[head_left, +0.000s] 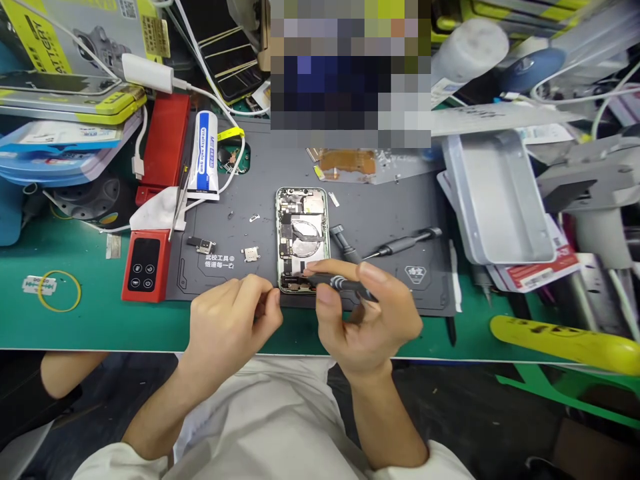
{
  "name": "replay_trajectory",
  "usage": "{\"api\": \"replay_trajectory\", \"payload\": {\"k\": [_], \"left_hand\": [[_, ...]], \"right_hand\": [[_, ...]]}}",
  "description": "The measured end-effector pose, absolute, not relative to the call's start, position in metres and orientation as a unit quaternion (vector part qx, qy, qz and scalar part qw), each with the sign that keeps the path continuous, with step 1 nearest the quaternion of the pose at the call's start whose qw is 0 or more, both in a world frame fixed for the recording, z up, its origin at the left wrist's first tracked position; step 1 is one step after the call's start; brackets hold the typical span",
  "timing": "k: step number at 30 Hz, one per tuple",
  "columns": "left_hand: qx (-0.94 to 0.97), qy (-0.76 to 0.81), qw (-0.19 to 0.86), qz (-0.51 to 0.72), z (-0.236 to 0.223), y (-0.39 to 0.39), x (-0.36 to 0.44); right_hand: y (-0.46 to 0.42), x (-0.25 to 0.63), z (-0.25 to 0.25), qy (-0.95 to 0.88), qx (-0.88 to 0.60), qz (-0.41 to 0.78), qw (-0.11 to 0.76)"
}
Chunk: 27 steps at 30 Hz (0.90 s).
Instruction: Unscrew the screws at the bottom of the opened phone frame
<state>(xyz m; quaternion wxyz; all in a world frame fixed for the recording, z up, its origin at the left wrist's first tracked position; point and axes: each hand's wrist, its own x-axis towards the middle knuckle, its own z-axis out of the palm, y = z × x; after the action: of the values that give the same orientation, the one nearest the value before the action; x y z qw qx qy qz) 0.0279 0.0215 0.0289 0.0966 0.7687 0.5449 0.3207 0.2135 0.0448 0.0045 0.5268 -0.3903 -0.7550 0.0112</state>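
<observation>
Apparently the step in hand is close work inside the phone (306, 223), which lies open, its innards facing up, on the grey mat (260, 167) right in front of the person. The right hand (373, 313) has its fingers clamped on a dark driver (350, 287), slanted low over the phone's near end; whether the tip is seated in anything there is too small to tell. The left hand (235, 317) is curled in, thumb and forefinger together, at the phone's near left corner — touching the frame or just beside it, I cannot tell which, nor whether something small is pinched there.

Beyond the right hand a spare driver (403, 245) lies on the mat, and left of the phone sit a metal plate (251, 254) and a dark part (204, 247), both loose. The next move, I judge, calls for a steady frame and a light, exact touch — the small parts under the driver look easy to scratch.
</observation>
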Motion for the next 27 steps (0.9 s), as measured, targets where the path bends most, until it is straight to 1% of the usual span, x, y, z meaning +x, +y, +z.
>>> {"api": "replay_trajectory", "payload": {"k": [3,7,11,15,18,23,27], "left_hand": [[0.767,0.550,0.091,0.318,0.0286,0.0214,0.0282],[0.769,0.550,0.082,0.316,0.0292,0.0213,0.0281],[0.768,0.549,0.077,0.320,0.0297,0.0216,0.0277],[0.767,0.545,0.087,0.328,0.0292,0.0219,0.0278],[0.764,0.543,0.100,0.333,0.0293,0.0218,0.0277],[0.770,0.531,0.126,0.329,0.0298,0.0212,0.0257],[0.782,0.519,0.131,0.318,0.0293,0.0202,0.0235]], "right_hand": [[0.0442,0.2141,0.0027,-0.753,-0.374,0.024,0.541],[0.0419,0.2142,0.0001,-0.751,-0.388,0.017,0.533],[0.0412,0.2132,0.0002,-0.734,-0.390,0.035,0.555],[0.0418,0.2129,-0.0008,-0.729,-0.403,0.048,0.551],[0.0422,0.2124,-0.0021,-0.721,-0.398,0.056,0.564],[0.0434,0.2116,-0.0012,-0.726,-0.420,0.013,0.544],[0.0449,0.2122,0.0005,-0.716,-0.417,0.001,0.559]]}}
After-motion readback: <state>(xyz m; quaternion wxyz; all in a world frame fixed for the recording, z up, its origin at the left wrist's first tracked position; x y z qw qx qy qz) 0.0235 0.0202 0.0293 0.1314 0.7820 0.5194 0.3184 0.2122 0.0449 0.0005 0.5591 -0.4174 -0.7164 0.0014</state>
